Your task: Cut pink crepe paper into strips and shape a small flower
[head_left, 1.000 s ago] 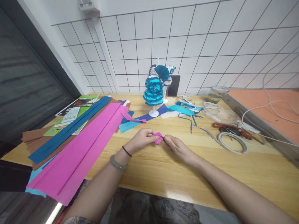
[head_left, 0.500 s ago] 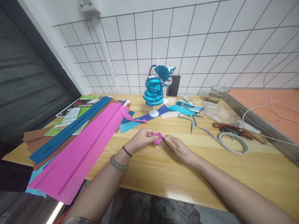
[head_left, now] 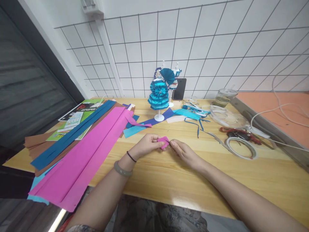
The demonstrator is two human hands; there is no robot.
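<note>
Pale wooden tabletop (head_left: 169, 180) against a white wall (head_left: 135, 6).
A black wire grid (head_left: 157, 40) hangs on the wall; a dark grey panel (head_left: 24, 80) stands left, an orange surface (head_left: 277, 109) lies right.

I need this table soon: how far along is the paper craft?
Done: a teal pleated paper dress at the back looks complete. In hand: left hand and right hand pinch a small folded pink paper piece. Remaining: likely most pink work; the long pink paper sheet lies alongside.

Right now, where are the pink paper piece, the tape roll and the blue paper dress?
pink paper piece (head_left: 163, 140): head view, upper face.
tape roll (head_left: 242, 155): head view, near rim.
blue paper dress (head_left: 158, 95): head view, pleated skirt.
</note>
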